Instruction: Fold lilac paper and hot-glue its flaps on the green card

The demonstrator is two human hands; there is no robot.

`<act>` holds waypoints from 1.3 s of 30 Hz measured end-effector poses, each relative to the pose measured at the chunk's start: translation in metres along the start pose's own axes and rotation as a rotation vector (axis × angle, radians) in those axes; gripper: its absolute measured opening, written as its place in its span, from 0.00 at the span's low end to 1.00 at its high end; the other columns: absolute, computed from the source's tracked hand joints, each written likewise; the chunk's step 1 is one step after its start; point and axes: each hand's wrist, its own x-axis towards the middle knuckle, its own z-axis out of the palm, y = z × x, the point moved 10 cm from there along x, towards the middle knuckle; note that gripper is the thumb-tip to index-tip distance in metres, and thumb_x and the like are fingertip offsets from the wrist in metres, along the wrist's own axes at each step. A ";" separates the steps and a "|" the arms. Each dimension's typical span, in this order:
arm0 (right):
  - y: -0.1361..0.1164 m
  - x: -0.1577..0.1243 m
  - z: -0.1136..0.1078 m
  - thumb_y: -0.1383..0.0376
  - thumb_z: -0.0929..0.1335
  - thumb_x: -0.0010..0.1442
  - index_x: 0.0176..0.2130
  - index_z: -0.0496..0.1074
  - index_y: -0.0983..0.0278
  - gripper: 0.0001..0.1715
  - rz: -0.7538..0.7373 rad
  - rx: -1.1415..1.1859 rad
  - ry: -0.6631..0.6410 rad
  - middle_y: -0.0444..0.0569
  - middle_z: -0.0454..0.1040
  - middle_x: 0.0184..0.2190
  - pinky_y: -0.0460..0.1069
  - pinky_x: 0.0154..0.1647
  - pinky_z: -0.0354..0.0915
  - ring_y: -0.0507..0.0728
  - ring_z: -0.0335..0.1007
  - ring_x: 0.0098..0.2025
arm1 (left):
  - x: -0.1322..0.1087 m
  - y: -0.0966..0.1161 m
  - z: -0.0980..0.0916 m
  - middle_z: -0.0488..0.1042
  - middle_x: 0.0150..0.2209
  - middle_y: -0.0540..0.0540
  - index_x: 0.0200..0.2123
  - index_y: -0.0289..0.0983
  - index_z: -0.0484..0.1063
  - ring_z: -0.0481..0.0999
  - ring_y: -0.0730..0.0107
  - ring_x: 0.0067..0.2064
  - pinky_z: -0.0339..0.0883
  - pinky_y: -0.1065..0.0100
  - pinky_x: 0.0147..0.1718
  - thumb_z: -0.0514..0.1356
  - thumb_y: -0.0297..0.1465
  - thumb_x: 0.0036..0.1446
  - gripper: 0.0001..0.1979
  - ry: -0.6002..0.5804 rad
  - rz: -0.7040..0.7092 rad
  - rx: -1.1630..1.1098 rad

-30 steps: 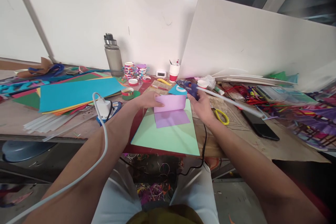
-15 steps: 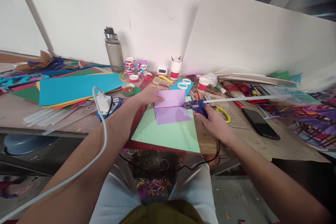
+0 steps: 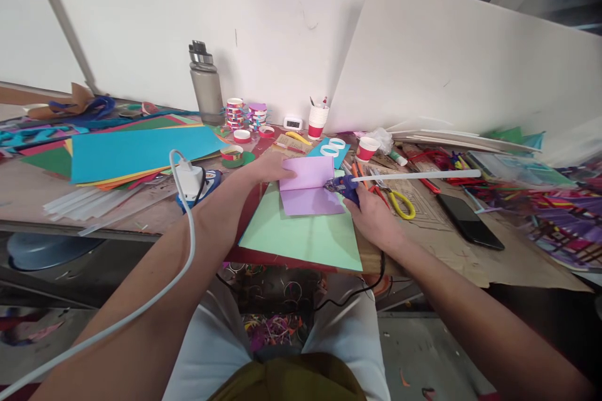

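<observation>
My left hand (image 3: 270, 166) pinches the upper left edge of a folded purple sheet of paper (image 3: 310, 202), holding its top flap raised. Under it lies a light green sheet (image 3: 301, 238) at the table's front edge. A blue hot glue gun (image 3: 345, 188) is gripped in my right hand (image 3: 376, 219), its nozzle at the fold near the right side of the purple paper. A long white glue stick (image 3: 418, 175) sticks out of the gun's back to the right. The gun's black cord hangs down over the table edge.
To the left are stacked coloured sheets (image 3: 141, 153), a white plug (image 3: 190, 180) on a blue power strip and a grey water bottle (image 3: 207, 91). Paper cups (image 3: 367, 149) and white rings (image 3: 330, 150) stand behind. Yellow-handled pliers (image 3: 402, 205) and a black phone (image 3: 470, 222) lie right.
The glue gun has moved slightly left along the fold of the purple paper. My left hand still holds the flap, and the view has shifted a little.
</observation>
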 end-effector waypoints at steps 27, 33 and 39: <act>-0.044 0.005 0.009 0.64 0.60 0.64 0.50 0.65 0.70 0.17 -0.103 0.033 -0.038 0.61 0.76 0.41 0.51 0.37 0.61 0.65 0.72 0.44 | 0.000 0.003 0.003 0.74 0.54 0.46 0.53 0.40 0.73 0.70 0.56 0.56 0.64 0.62 0.54 0.64 0.40 0.49 0.27 -0.039 0.024 -0.049; -0.058 0.002 0.011 0.64 0.60 0.65 0.51 0.65 0.69 0.17 -0.127 0.063 -0.053 0.59 0.77 0.41 0.50 0.37 0.61 0.63 0.73 0.43 | -0.002 0.009 0.004 0.71 0.58 0.46 0.57 0.42 0.69 0.70 0.57 0.56 0.62 0.60 0.56 0.66 0.41 0.49 0.32 -0.034 0.081 -0.120; -0.044 0.003 0.010 0.64 0.60 0.64 0.50 0.65 0.70 0.17 -0.116 0.018 -0.022 0.61 0.76 0.41 0.51 0.38 0.61 0.65 0.73 0.42 | -0.001 0.003 0.003 0.76 0.52 0.44 0.54 0.39 0.72 0.72 0.55 0.54 0.65 0.61 0.53 0.66 0.43 0.46 0.31 -0.020 0.023 -0.098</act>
